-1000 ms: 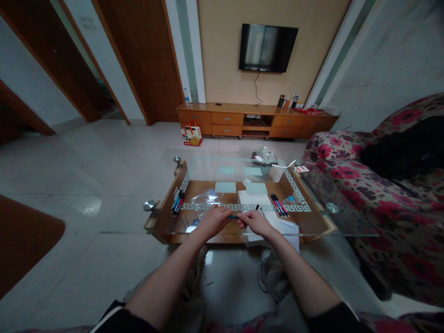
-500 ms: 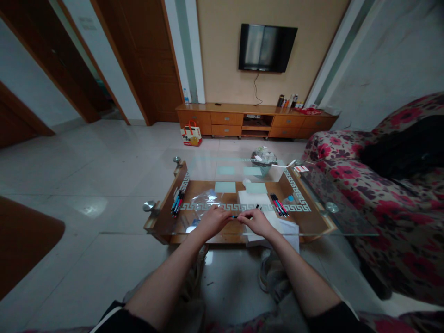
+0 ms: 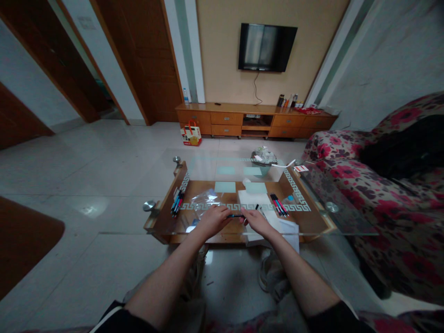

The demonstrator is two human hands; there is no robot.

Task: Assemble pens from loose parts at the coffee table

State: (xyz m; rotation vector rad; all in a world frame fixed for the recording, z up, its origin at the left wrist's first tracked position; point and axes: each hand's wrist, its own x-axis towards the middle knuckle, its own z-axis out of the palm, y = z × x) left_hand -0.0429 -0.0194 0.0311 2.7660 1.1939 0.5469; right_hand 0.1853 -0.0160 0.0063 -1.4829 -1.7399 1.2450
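We sit at a glass counter (image 3: 312, 229) with both forearms stretched out over its near edge, and our two hands meet just above the glass at its near middle. Our left hand (image 3: 212, 221) is curled closed around one end of a thin dark pen (image 3: 236, 216), and our right hand (image 3: 255, 221) pinches the other end with its fingertips, so the pen lies level between them, running from 9 o'clock to 3 o'clock. Only the short middle part of the pen shows between the hands; the ends are hidden in our fingers. At 10 o'clock from our left hand a clear plastic bag (image 3: 204, 200) lies crumpled on the counter, and further out toward 9 o'clock a bundle of pens (image 3: 177, 203) with blue and red barrels lies near the left rim. At 12 o'clock from our right hand a white box (image 3: 251, 200) rests on the glass, with a small black cap (image 3: 257, 207) just beside its near edge. At 2 o'clock a second group of pens (image 3: 279, 205), red and dark, lies well apart from the hands. Sheets of white paper (image 3: 287, 230) lie at 3 o'clock from our right hand, close to the wrist. At the far end of the counter, toward 12 o'clock, stands a bowl (image 3: 264, 162) holding wrapped things too small to tell.
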